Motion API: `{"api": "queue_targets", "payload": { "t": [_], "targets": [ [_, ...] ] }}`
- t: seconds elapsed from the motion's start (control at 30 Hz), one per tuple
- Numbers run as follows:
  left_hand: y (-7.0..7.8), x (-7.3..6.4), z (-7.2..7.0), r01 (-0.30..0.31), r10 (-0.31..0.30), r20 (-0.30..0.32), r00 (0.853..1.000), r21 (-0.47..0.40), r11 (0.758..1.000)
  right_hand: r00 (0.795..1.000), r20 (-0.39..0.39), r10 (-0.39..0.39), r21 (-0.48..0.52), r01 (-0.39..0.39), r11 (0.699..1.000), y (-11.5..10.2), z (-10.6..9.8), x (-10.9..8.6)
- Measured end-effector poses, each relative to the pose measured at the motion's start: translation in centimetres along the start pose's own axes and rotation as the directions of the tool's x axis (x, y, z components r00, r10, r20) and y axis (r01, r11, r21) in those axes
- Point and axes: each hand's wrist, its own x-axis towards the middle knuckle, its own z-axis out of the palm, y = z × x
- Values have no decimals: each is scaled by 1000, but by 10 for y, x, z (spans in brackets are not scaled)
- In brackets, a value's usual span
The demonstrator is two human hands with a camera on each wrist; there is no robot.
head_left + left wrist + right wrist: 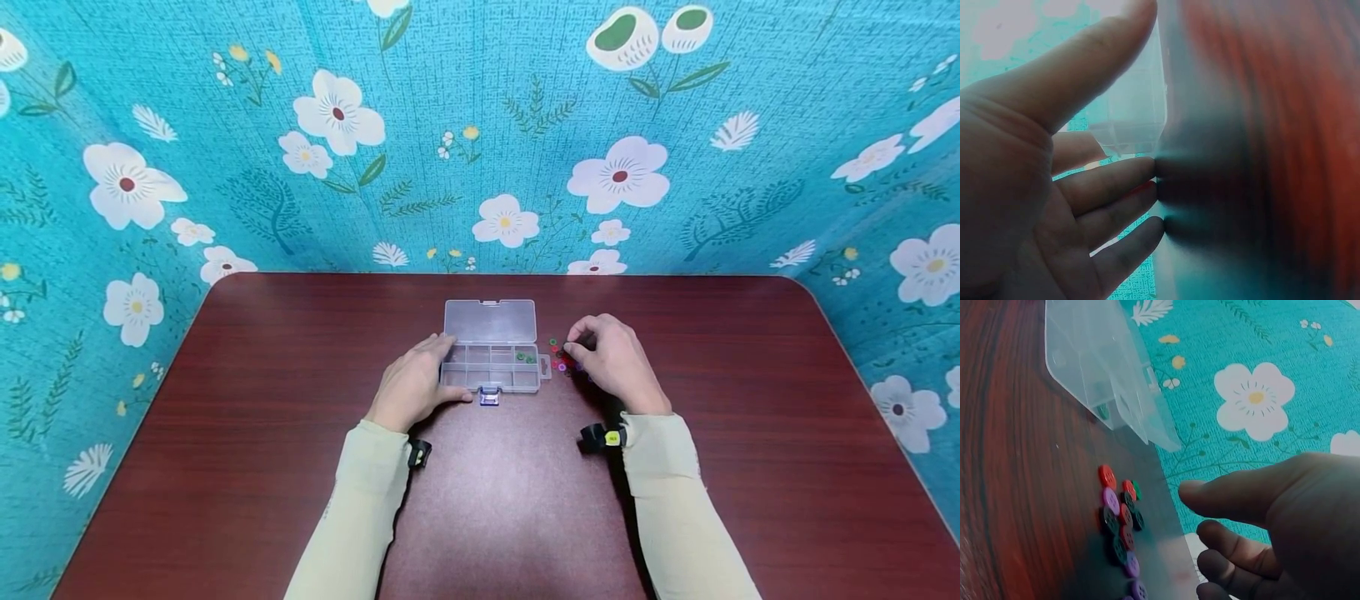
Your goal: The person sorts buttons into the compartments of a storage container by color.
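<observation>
A clear plastic compartment box (491,377) lies on the table with its lid (490,322) folded back. Several green buttons (521,357) are in a back right compartment. My left hand (411,383) holds the box's left end, thumb along the front edge and fingers at the left and back. Loose red, purple, dark and green buttons (1110,501) lie on the table to the right of the box. Over them is my right hand (611,357), its thumb and fingers bent and apart in the right wrist view, with nothing seen between them.
A blue-tinted clear latch (489,397) sticks out from the box's front, and a hanging tab (545,367) from its right end. The dark red wooden table (495,517) ends at the back against a turquoise flowered cloth (420,217).
</observation>
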Motion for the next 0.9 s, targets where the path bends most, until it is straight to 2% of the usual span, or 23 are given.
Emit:
{"api": "queue_targets", "payload": {
  "t": [0.27,0.9],
  "targets": [
    [0,1,0,5,-5,6,1000,-4,1000,999,-30,-31,27,32,999,-7,5,0],
    [-1,1,0,10,-10,11,1000,0,1000,995,-21,-95,61,96,994,-22,16,-1]
  ]
}}
